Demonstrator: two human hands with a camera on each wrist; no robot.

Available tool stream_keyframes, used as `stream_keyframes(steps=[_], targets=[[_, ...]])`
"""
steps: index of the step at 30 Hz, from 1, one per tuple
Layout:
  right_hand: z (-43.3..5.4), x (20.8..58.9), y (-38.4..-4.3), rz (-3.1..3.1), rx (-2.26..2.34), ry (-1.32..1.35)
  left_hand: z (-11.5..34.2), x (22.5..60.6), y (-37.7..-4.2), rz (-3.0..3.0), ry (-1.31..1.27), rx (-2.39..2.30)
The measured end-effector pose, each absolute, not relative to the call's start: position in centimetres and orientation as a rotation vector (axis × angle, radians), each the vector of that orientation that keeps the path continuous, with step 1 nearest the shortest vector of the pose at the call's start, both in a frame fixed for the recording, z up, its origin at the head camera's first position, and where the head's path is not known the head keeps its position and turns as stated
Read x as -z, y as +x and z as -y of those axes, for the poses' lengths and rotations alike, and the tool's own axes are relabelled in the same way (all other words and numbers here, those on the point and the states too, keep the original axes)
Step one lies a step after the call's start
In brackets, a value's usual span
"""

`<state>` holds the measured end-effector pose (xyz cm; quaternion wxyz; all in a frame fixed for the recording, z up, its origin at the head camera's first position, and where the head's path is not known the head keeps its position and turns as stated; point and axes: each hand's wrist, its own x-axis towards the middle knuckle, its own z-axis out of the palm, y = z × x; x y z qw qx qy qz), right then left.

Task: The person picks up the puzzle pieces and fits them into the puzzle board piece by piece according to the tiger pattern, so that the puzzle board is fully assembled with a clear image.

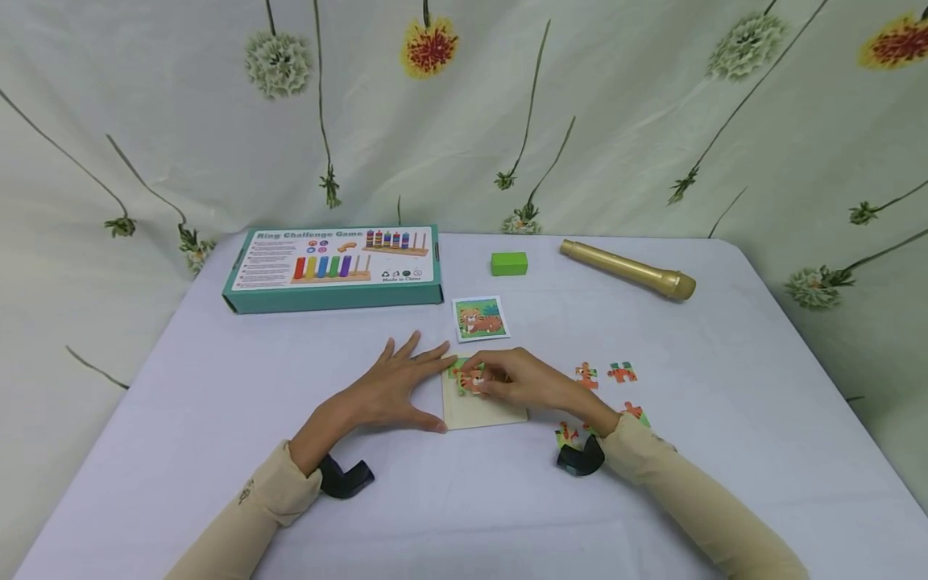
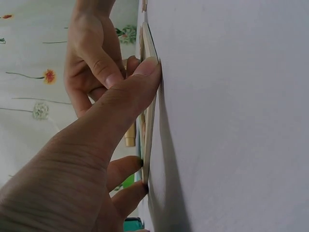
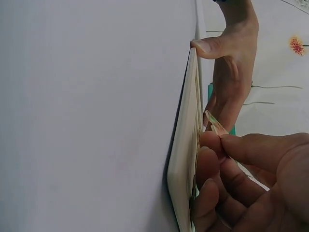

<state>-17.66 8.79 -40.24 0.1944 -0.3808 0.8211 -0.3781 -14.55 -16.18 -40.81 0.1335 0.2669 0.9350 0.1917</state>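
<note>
A pale wooden puzzle board (image 1: 484, 414) lies on the table, with tiger puzzle pieces (image 1: 460, 372) in its upper left part. My left hand (image 1: 395, 387) is spread beside it, its thumb at the lower left corner and straight fingertips touching near the upper left. Over the board, my right hand (image 1: 524, 379) pinches a puzzle piece (image 3: 216, 123) between thumb and index finger; the piece is tilted above the board in the right wrist view. Its other fingers rest on or close to the board. Behind the board lies a tiger picture card (image 1: 482, 319).
Several loose puzzle pieces (image 1: 622, 371) lie right of the board, some partly hidden by the right wrist. Farther back are a teal Ring Challenge Game box (image 1: 333, 300), a green block (image 1: 509, 263) and a gold microphone (image 1: 627, 269). A flowered cloth hangs behind the table.
</note>
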Motion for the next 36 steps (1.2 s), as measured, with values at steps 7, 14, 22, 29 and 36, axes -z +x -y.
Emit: stream_keyframes(steps=[7, 14, 22, 29, 36], targets=[[-8.0, 40.3, -17.6, -2.299, 1.084, -1.006, 16.2, 40.7, -14.5, -2.717, 0.787, -0.555], [-7.4, 40.3, -17.5, -2.366, 1.048, -0.988, 16.2, 40.7, -14.5, -2.717, 0.789, -0.567], [-7.1, 40.1, -17.2, -2.422, 1.003, -1.009, 16.2, 40.7, -14.4, -2.709, 0.772, -0.571], [-7.0, 40.2, -17.1, -2.473, 0.922, -1.015, 16.3, 40.7, -14.4, -2.706, 0.769, -0.575], [-6.9, 40.3, -17.1, -2.507, 0.899, -1.005, 16.3, 40.9, -14.5, -2.710, 0.777, -0.581]])
